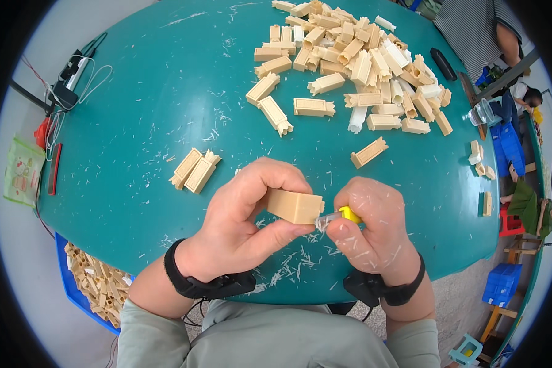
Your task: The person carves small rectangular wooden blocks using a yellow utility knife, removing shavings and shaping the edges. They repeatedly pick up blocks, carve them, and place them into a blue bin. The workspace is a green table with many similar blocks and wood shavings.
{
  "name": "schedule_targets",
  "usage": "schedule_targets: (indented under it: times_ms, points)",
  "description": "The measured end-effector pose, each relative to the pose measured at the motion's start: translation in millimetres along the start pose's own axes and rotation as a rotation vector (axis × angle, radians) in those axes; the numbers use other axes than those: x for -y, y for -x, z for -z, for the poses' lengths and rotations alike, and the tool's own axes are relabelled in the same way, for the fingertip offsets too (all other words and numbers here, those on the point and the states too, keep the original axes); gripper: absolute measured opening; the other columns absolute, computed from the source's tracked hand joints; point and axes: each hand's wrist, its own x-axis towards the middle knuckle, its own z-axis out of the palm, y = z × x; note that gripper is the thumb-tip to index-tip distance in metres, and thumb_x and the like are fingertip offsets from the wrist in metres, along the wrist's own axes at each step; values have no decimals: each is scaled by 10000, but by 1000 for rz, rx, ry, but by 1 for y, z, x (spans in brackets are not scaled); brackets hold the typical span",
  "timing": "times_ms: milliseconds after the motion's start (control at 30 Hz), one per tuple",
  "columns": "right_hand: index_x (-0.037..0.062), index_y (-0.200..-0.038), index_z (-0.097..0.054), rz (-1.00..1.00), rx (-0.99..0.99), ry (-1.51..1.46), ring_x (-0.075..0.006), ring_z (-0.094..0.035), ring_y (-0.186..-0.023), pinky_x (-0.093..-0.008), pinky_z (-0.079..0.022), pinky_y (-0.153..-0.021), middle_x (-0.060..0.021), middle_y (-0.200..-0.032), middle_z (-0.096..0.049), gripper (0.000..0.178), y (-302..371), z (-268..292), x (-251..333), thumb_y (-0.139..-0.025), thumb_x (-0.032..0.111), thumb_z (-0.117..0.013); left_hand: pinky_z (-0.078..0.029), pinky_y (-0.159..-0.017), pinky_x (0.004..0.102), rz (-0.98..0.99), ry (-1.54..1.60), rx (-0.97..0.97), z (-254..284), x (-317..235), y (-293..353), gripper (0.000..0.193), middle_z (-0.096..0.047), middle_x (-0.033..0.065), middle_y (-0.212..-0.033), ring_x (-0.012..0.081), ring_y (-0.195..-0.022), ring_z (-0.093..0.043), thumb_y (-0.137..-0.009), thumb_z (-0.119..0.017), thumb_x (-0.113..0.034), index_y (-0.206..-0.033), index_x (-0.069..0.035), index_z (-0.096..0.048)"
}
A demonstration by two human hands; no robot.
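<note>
My left hand (242,218) is closed around a beige plastic block-shaped piece (295,207), with its notched end turned to the right. My right hand (374,224) grips a yellow utility knife (349,214), whose blade meets that notched end. Thin pale shavings cling to the right hand's fingers and back. More shavings (294,264) lie on the green table (135,110) beneath both hands. Two similar beige pieces (195,170) rest side by side beyond my left hand. A single one (369,153) lies beyond my right hand.
A big heap of beige and white pieces (349,55) covers the far right of the table. A blue bin (80,294) full of pieces stands at the lower left. Cables and a power strip (73,73) are at the left edge. Another person (524,95) is at the far right.
</note>
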Motion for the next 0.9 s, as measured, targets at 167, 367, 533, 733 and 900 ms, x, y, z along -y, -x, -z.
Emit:
schedule_targets:
  times_ms: [167, 367, 533, 733, 900]
  points:
    - [55, -682, -515, 26, -50, 93, -252, -482, -498, -325, -367, -441, -77, -577, -472, 314, -1, 1, -4, -790, 308, -665, -414, -740, 268, 59, 44, 19, -1, -2, 2, 298, -521, 98, -957, 154, -856, -510, -793, -670, -83, -1006, -33, -468]
    - [30, -692, -520, -228, -137, 82, -264, -447, -504, -326, -361, -460, -103, -590, -454, 304, -2, 4, -10, -843, 278, -609, -409, -753, 267, 90, 106, 198, -2, -10, 5, 325, -520, 108, -1014, 163, -878, -513, -794, -685, -161, -1019, -11, -504]
    - [22, -701, -526, -299, -102, -161, -254, -438, -513, -308, -365, -478, -108, -601, -457, 288, 1, 7, 5, -856, 255, -596, -406, -817, 295, 59, -53, 128, 6, -14, -8, 469, -506, 125, -1085, 183, -939, -515, -819, -642, -285, -1141, 22, -495]
    - [19, -694, -521, -319, -45, -157, -254, -435, -503, -318, -359, -468, -106, -591, -448, 297, 2, 2, 10, -844, 259, -612, -438, -809, 311, 55, 161, -102, -5, 0, -1, 339, -550, 148, -1071, 184, -954, -542, -759, -686, -73, -1049, -15, -520]
    - [24, -676, -509, -297, -54, -98, -268, -442, -487, -330, -358, -453, -105, -577, -448, 308, 3, -5, 10, -837, 261, -621, -460, -761, 289, -54, -129, -145, -2, 3, 2, 340, -566, 148, -1038, 178, -929, -553, -708, -678, 51, -986, -46, -507]
